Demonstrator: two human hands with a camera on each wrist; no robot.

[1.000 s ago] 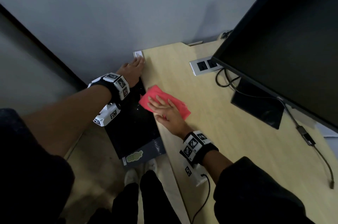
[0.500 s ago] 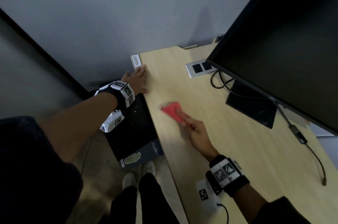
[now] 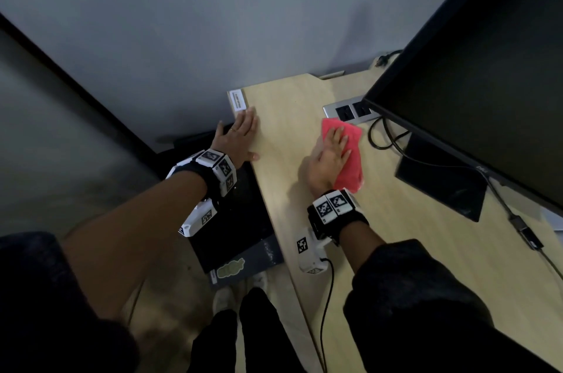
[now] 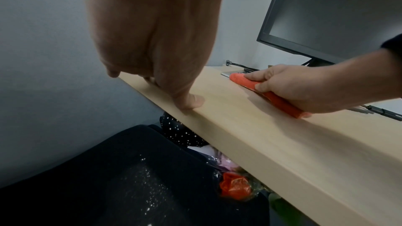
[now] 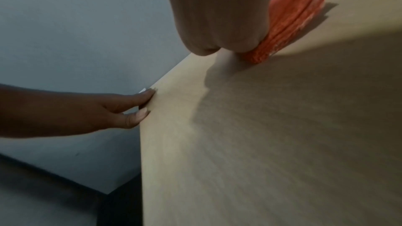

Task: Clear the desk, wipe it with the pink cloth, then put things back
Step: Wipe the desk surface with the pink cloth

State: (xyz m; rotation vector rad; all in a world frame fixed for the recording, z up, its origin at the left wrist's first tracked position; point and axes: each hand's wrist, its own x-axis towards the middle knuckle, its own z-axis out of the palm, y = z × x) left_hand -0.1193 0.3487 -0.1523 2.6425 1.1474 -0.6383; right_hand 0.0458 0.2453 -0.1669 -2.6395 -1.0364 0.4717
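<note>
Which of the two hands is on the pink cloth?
The right hand presses flat on the pink cloth near the sockets; the left hand only rests on the bare desk edge.

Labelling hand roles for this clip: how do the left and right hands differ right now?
The left hand rests bare on the light wooden desk edge; the right hand presses the pink cloth further in, near the sockets. The left stays at the rim, the right mid-surface. Both lie flat, fingers extended.
</note>
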